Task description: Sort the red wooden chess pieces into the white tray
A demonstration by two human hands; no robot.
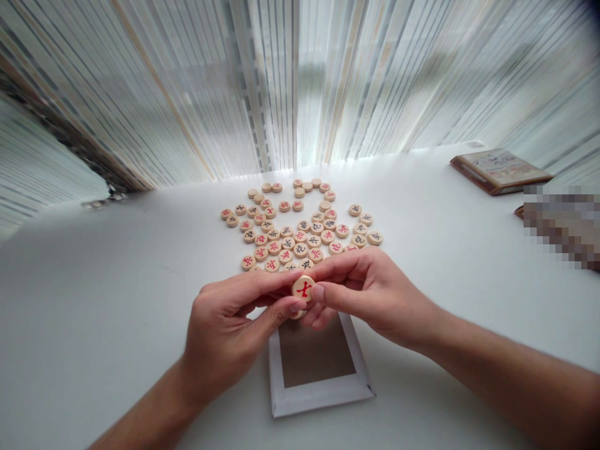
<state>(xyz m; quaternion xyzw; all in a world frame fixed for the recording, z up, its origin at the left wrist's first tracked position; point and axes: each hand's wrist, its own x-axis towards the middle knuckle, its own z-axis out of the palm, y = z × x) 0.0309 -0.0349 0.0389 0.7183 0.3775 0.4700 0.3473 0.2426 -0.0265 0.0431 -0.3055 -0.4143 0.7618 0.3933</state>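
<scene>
A round wooden chess piece [303,288] with a red character is pinched between both hands, face up toward me. My left hand [229,325] grips it from the left with thumb and forefinger. My right hand [363,290] grips it from the right, fingers curled. Just beyond the hands, several similar wooden pieces [300,231] with red or black characters lie spread on the white table [94,300]. Under the hands lies a shallow grey box tray [319,397] with a brown inside.
A brown box lid [499,170] lies at the far right of the table, beside a pixelated patch. Striped vertical blinds [281,87] run along the table's far edge.
</scene>
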